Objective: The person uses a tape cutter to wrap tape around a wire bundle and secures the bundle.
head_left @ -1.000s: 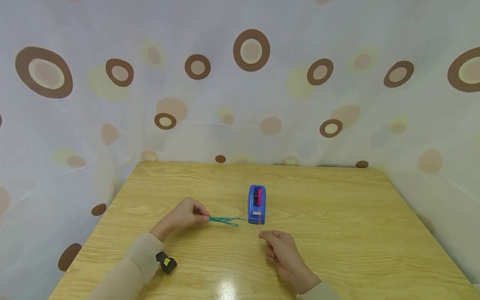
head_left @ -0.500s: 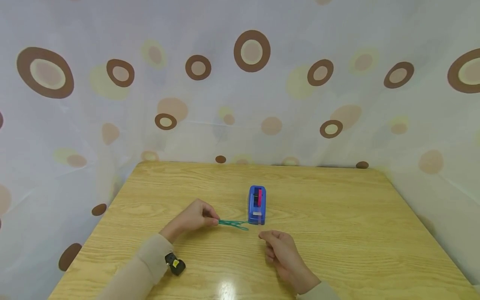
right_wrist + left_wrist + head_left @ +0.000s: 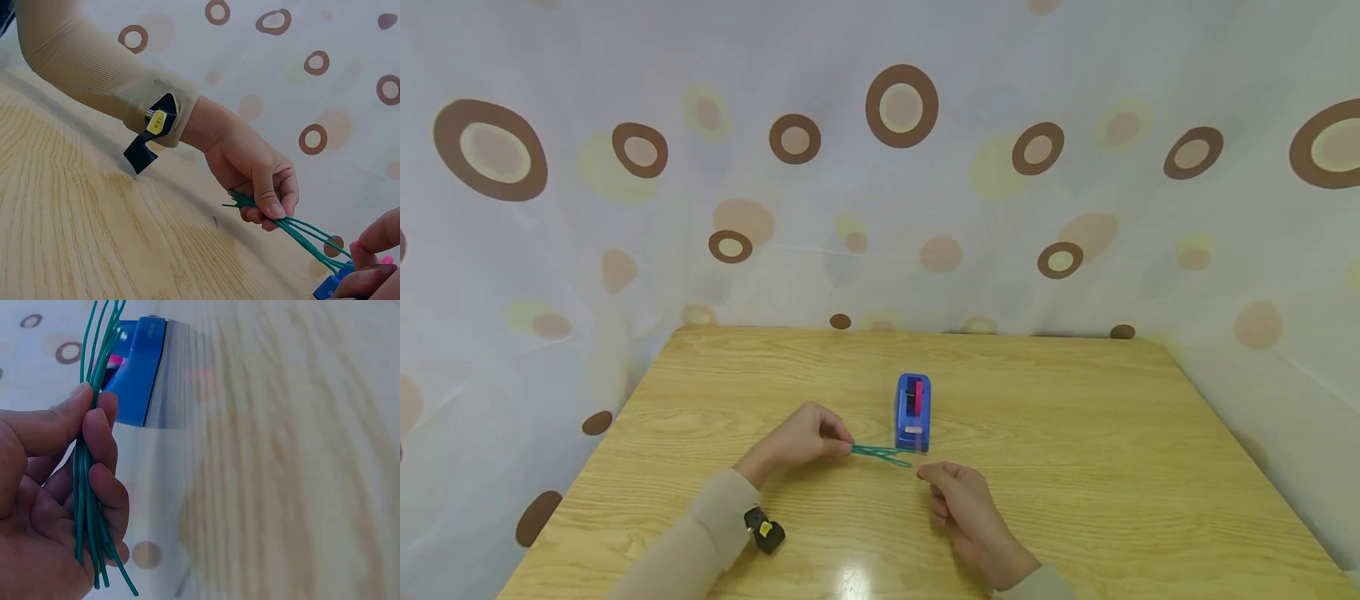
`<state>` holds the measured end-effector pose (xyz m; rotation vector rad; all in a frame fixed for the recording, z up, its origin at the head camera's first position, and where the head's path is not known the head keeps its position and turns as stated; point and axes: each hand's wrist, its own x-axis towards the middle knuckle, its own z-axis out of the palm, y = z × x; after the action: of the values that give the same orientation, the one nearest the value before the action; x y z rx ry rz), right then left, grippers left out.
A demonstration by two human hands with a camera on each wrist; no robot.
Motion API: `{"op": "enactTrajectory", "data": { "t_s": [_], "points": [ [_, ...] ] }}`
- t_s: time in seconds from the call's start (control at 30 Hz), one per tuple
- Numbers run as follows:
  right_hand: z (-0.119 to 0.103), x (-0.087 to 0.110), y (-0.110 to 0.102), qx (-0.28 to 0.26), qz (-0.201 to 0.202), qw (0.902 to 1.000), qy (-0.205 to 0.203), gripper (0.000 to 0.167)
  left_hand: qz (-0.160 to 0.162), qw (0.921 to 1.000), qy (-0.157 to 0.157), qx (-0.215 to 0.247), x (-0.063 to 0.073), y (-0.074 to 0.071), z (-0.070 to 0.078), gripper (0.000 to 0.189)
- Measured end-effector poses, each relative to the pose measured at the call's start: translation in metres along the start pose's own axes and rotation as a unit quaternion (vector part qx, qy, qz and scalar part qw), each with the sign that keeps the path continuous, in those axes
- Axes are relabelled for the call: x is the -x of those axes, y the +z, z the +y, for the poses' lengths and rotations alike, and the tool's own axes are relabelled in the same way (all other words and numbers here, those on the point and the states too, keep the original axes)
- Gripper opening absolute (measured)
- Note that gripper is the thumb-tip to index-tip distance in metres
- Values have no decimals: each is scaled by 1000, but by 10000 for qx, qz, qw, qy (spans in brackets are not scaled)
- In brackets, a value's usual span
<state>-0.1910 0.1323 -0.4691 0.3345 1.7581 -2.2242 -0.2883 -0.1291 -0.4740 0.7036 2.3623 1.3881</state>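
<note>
My left hand [image 3: 805, 435] pinches a bundle of thin green wires [image 3: 94, 481] between thumb and fingers, their loose ends trailing past the palm in the left wrist view. The wires' far end reaches right, passing in front of a blue tape dispenser [image 3: 913, 404] with a pink and black roll core. A clear strip of tape [image 3: 918, 443] hangs from the dispenser's front edge toward me. My right hand [image 3: 968, 512] pinches the strip's end between thumb and index finger, its other fingers curled. The wire tips come close to the right fingertips, overlapping the strip in the head view.
The wooden table [image 3: 1075, 450] runs back to a patterned curtain [image 3: 940, 200], which also hangs along both sides. A black wrist mount [image 3: 765, 531] with a yellow label sits on the left sleeve and sticks out over the table.
My left hand has moved right and slightly toward me, bringing the wires from left of the dispenser to its front, beside the tape. The right hand has stayed in place.
</note>
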Motion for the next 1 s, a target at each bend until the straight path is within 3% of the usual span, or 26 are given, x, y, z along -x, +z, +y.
{"op": "enactTrajectory", "data": {
  "t_s": [0.53,1.0],
  "points": [
    [2,1,0,-21,6,10000,-59,15,4,9999,-107,76,-17,19,11,3],
    [-3,0,2,-5,183,9998,1,14,4,9998,-183,49,-16,18,13,7]
  ]
}}
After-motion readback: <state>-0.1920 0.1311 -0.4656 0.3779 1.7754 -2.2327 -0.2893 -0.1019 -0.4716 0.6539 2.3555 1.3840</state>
